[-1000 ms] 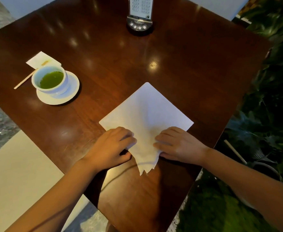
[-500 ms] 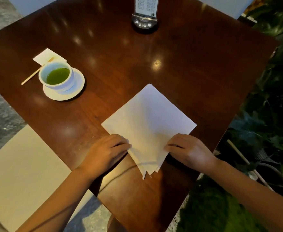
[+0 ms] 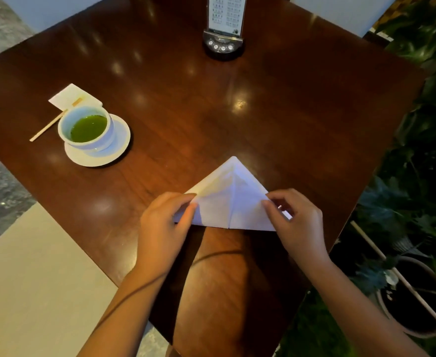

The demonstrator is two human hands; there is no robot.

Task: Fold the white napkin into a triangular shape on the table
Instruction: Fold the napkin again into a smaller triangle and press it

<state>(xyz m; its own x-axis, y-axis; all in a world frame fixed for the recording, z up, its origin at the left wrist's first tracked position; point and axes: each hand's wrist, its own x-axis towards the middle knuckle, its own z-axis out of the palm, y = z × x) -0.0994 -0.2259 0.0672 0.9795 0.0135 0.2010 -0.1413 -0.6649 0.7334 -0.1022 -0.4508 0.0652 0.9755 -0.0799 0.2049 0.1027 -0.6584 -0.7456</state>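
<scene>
Napkin (image 3: 227, 202) now folded from diamond into a triangle w/ centre crease; left hand (image 3: 165, 222) & right hand (image 3: 296, 222) apart, each pinching a base corner, prob. to keep edges aligned.

Card stand (image 3: 226, 15) at table's far edge: rows of print, too small to read.

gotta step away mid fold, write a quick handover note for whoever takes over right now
Left hand: pinching the napkin's left corner.
Right hand: pinching its right corner.
White napkin: near edge of the table, triangular, apex pointing away, centre crease visible.
Cup of green tea on its saucer: far left, well apart.
Done: triangle formed.
Left: probably press the folds flat, let go.
</scene>
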